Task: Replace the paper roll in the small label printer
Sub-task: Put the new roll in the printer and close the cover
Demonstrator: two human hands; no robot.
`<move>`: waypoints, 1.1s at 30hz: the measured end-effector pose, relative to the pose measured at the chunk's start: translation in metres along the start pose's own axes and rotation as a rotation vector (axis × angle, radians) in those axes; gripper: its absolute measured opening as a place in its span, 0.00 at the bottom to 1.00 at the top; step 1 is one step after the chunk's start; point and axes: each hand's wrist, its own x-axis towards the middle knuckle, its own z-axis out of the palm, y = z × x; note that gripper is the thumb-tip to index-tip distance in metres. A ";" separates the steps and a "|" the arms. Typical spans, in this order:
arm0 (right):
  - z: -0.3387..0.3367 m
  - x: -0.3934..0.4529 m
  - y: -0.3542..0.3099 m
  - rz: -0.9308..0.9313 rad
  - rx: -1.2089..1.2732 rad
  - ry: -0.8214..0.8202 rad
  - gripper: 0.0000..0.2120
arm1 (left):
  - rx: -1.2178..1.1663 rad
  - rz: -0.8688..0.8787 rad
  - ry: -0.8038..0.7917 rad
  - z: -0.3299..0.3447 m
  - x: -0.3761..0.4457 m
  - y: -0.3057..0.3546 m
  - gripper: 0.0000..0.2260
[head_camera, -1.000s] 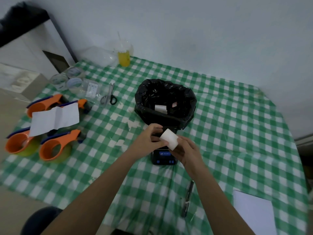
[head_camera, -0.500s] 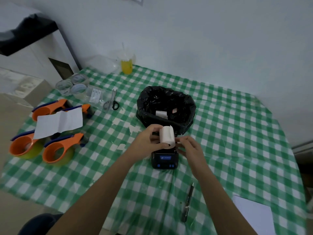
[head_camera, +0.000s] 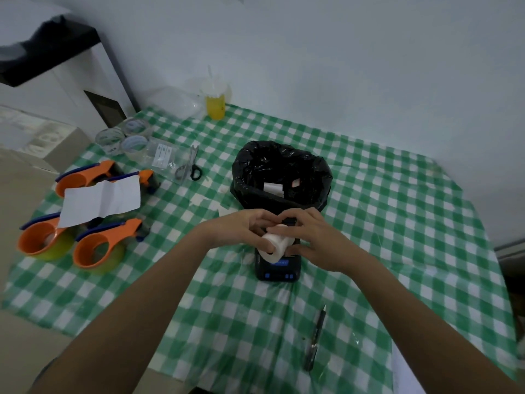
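Above checked tablecloth point(head_camera: 397, 223), paper roll point(head_camera: 273, 247) between fingers point(head_camera: 279, 229).

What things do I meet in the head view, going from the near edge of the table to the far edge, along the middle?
pen → label printer → paper roll, held in both hands just above the printer → black-lined bin → cup of yellow drink, off to the left by the wall.

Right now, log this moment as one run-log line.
step: fitting roll | left hand + right hand: both gripping paper roll | roll: above label printer, not seated | bin: behind printer
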 end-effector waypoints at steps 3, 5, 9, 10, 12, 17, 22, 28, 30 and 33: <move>0.009 0.004 0.004 0.000 -0.013 0.054 0.21 | -0.107 -0.020 -0.009 0.000 0.005 -0.008 0.25; 0.018 0.005 0.006 0.033 0.036 0.081 0.21 | -0.170 -0.020 0.011 0.000 0.009 -0.015 0.25; 0.041 0.001 0.008 0.151 0.158 0.175 0.19 | -0.221 -0.041 0.063 0.001 0.016 -0.030 0.23; 0.047 0.001 0.008 0.207 0.205 0.191 0.19 | -0.224 -0.043 0.077 0.002 0.017 -0.032 0.21; 0.061 0.000 0.008 0.294 0.267 0.214 0.18 | -0.229 -0.042 0.113 0.008 0.021 -0.038 0.18; 0.085 -0.004 0.009 0.405 0.345 0.266 0.17 | -0.322 -0.038 0.260 0.019 0.030 -0.051 0.18; 0.092 0.000 0.004 0.450 0.407 0.300 0.19 | -0.131 -0.007 0.288 0.021 0.031 -0.054 0.22; 0.091 0.001 0.015 0.540 0.632 0.324 0.23 | -0.180 0.040 0.334 0.019 0.037 -0.058 0.17; 0.089 -0.002 0.019 0.566 0.766 0.318 0.21 | -0.218 0.037 0.341 0.021 0.040 -0.062 0.17; 0.089 -0.005 0.021 0.590 0.854 0.315 0.18 | -0.278 0.025 0.359 0.026 0.043 -0.070 0.16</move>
